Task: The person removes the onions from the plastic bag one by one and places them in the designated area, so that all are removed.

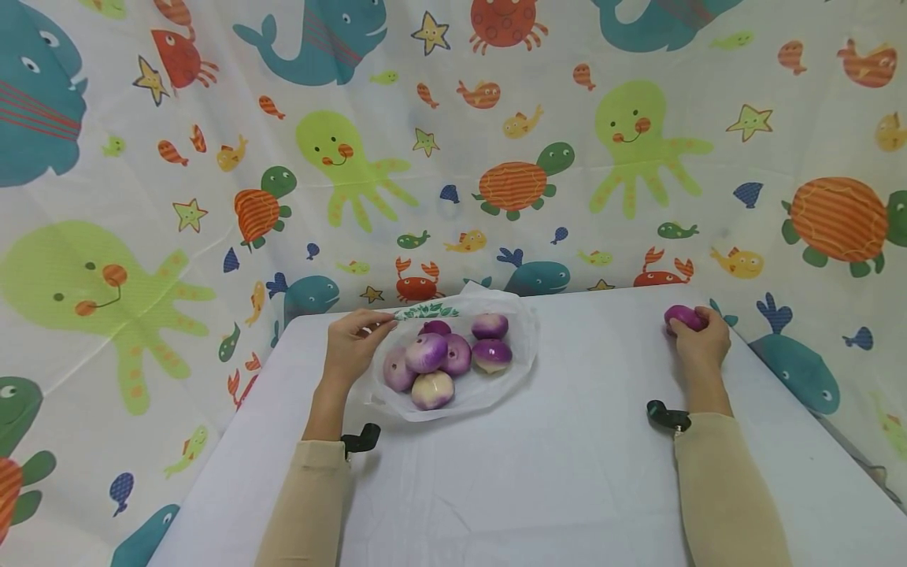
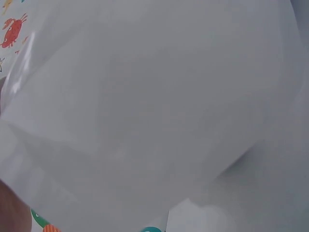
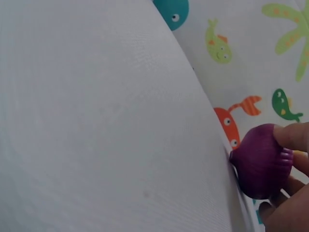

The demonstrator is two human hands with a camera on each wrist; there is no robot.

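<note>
On the left part of the table lies a white, thin plastic bag (image 1: 520, 346) with a green leaf print at its far edge. Several purple-and-white turnips (image 1: 434, 390) and a darker purple bulb (image 1: 435, 327) show in it. My left hand (image 1: 347, 346) pinches the bag's edge at its far left; in the left wrist view the plastic bag (image 2: 145, 96) fills most of the picture and hides the fingers. Over the table's far right side, my right hand (image 1: 703, 346) holds a red onion (image 1: 682, 318). The right wrist view shows fingers and thumb around the onion (image 3: 263, 162).
A white cloth covers the table (image 1: 567, 457). Behind it and along both sides hangs a curtain (image 1: 453, 118) printed with sea animals. Both wrists wear a small black camera mount (image 1: 666, 417).
</note>
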